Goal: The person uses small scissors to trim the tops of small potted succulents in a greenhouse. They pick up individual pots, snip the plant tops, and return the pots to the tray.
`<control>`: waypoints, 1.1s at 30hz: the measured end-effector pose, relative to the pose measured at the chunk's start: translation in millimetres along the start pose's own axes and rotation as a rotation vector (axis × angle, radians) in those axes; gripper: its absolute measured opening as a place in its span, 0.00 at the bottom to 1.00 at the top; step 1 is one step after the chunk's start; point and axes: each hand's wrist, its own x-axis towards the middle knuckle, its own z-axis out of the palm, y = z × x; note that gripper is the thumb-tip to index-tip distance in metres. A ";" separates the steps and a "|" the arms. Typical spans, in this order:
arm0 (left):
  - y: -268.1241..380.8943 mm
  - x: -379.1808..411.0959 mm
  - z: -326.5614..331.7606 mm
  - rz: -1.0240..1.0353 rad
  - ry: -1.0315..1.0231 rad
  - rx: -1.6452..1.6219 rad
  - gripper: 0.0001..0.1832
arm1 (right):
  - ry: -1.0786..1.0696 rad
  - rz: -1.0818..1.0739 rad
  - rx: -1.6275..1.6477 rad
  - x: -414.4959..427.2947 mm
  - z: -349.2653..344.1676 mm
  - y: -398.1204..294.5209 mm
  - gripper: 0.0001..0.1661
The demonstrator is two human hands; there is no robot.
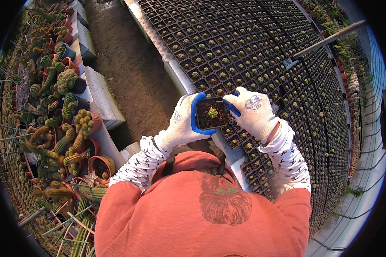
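Note:
A square black plastic pot (211,125) with dark soil and a small green cactus (213,112) is held up in front of my chest. My left hand (188,117), in a white knit glove with a blue coated palm, grips the pot's left side and lower edge. At the pot's upper right corner is my right hand (251,110), in a matching glove, its thumb and fingers closed at the rim; whether it grips the rim or only touches it is unclear. Rows of small cacti in black square pots (223,75) stand behind and to the right.
A bench edge (175,69) borders the black pots. Left of it runs a bare soil path (125,64). Beyond the path, a bench holds large cacti in terracotta pots (102,167) and other pots. A pole (329,38) slants over the pots at the upper right.

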 end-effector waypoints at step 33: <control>-5.6 -7.0 -4.8 -0.040 -0.013 -0.033 0.53 | -0.021 0.056 -0.044 -11.3 -2.1 -15.5 0.10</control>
